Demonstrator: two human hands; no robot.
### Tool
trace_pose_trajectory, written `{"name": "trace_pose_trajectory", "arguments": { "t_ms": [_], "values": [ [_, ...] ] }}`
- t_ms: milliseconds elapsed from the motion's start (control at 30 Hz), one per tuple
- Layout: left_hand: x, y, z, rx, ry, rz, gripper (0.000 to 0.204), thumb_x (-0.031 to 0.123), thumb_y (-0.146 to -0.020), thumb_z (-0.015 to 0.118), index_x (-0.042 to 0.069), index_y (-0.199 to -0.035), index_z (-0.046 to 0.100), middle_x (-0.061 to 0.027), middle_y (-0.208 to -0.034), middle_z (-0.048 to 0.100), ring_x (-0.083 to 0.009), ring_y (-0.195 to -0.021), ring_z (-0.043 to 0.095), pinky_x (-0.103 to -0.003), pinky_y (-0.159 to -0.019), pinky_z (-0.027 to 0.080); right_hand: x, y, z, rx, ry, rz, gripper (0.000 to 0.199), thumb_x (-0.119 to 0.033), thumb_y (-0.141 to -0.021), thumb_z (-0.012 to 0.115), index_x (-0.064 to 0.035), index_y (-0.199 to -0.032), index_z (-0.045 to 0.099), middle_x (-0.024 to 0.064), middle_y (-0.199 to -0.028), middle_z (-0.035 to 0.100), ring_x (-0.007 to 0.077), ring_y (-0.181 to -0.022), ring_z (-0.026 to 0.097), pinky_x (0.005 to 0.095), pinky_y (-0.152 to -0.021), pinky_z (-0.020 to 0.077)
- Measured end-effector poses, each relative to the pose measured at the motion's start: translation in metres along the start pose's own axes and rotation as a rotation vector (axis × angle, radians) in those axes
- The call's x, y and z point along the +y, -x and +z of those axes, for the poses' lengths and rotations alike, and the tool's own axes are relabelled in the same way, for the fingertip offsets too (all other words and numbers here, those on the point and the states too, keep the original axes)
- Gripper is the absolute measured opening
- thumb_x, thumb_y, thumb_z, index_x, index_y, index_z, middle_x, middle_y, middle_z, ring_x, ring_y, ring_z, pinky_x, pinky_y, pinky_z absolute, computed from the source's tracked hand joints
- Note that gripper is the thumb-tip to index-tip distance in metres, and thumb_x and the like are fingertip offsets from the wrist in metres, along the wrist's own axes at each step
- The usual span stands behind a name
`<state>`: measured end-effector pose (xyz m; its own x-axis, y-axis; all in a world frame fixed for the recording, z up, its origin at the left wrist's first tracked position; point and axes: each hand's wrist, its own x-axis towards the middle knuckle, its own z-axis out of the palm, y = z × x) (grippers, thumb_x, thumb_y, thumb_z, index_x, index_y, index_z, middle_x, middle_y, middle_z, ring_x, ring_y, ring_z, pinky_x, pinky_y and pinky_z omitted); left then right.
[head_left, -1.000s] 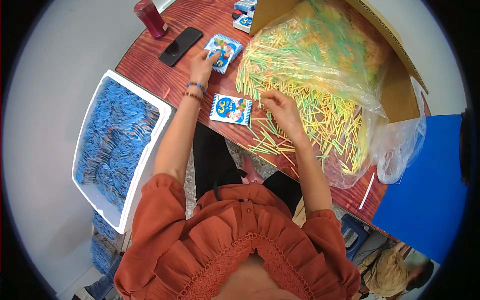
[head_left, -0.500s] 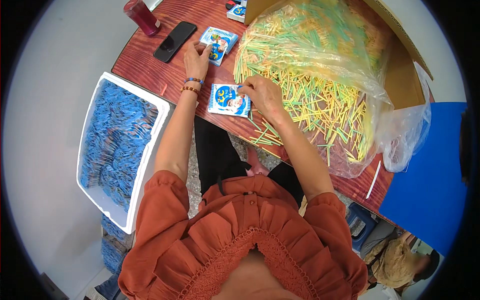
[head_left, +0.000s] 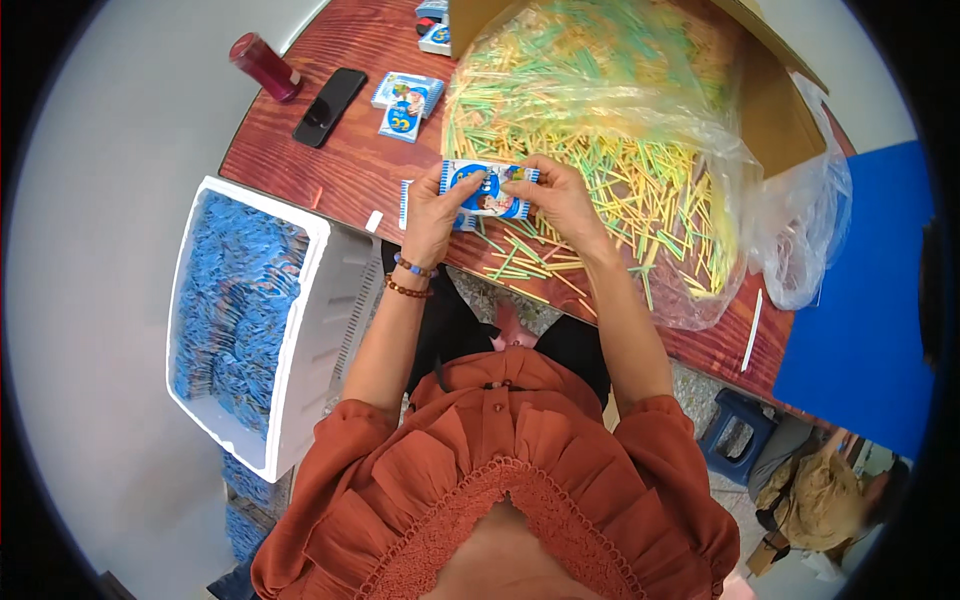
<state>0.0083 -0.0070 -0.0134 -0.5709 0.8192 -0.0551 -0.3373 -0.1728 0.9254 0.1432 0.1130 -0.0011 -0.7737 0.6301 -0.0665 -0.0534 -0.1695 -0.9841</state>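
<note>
Left hand (head_left: 438, 208) and right hand (head_left: 565, 203) both pinching one blue-and-white packet (head_left: 492, 201), an end each, thumbs on top. Packet is at the near left edge of the stick pile (head_left: 640, 190), printed side up. Second packet (head_left: 404, 204) under it in view, on the desk (head_left: 370, 160), left of the pile, mostly hidden by hands and held packet. Can't tell if the two touch.

Stick pile: yellow and green, spilling from a clear bag (head_left: 800, 250) in front of an open cardboard box (head_left: 785, 125). Some loose sticks (head_left: 530, 262) on the near side of the pile, close to the desk edge.

Left of the pile: packet stack (head_left: 403, 122), then black phone (head_left: 330, 107), then red bottle (head_left: 264, 67), tilted in view. Small boxes (head_left: 435, 39) at pile's far left. Well left of the pile and nearer the body: white foam box (head_left: 318, 265) with many blue packs (head_left: 240, 300).

Right of the pile: single white stick (head_left: 752, 330), blue board (head_left: 860, 290). Lower right of the pile: blue stool (head_left: 738, 436), another person (head_left: 815, 500), partly in view.
</note>
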Motion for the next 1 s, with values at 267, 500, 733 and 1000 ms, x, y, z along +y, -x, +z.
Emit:
{"name": "trace_pose_trajectory", "arguments": {
  "t_ms": [267,500,733,1000],
  "values": [
    [-0.032,0.013,0.034,0.127,-0.007,-0.003,0.016,0.015,-0.09,0.065,0.0,-0.094,0.069,-0.0007,-0.081,0.068,-0.003,-0.067,0.058,-0.02,-0.058,0.046,0.019,0.028,-0.025,0.132,-0.028,-0.061,0.012,-0.01,-0.086,0.067,0.0017,-0.084,0.068,-0.001,-0.072,0.064,0.0019,-0.065,0.055,0.0192,-0.055,0.0422],
    [-0.03,0.014,0.044,0.095,-0.335,0.214,0.014,0.012,-0.088,0.064,-0.002,-0.089,0.068,0.0001,-0.074,0.064,-0.0031,-0.062,0.053,-0.022,-0.054,0.041,0.034,0.024,-0.038,0.188,0.202,-0.098,0.013,-0.011,-0.088,0.064,0.0003,-0.089,0.069,0.0015,-0.075,0.066,0.0028,-0.066,0.057,0.0198,-0.058,0.0447],
    [-0.044,0.009,0.029,0.064,-0.708,0.482,0.012,0.008,-0.083,0.07,0.0,-0.092,0.069,-0.0013,-0.083,0.063,-0.0082,-0.07,0.056,-0.024,-0.061,0.044,0.043,0.026,-0.047,0.277,0.371,-0.423,0.01,-0.016,-0.083,0.068,-0.0067,-0.084,0.072,0.0027,-0.081,0.064,0.0093,-0.068,0.058,0.0244,-0.063,0.0455],
    [-0.027,0.015,0.042,-0.031,0.04,-0.06,0.013,0.005,-0.089,0.063,0.001,-0.101,0.065,-0.004,-0.094,0.068,-0.0094,-0.079,0.064,-0.025,-0.069,0.053,0.026,0.04,-0.035,0.117,-0.042,-0.079,0.012,-0.006,-0.085,0.067,0.0013,-0.095,0.067,0.0019,-0.084,0.067,0.0047,-0.076,0.058,0.0213,-0.068,0.047]
  ]
}}
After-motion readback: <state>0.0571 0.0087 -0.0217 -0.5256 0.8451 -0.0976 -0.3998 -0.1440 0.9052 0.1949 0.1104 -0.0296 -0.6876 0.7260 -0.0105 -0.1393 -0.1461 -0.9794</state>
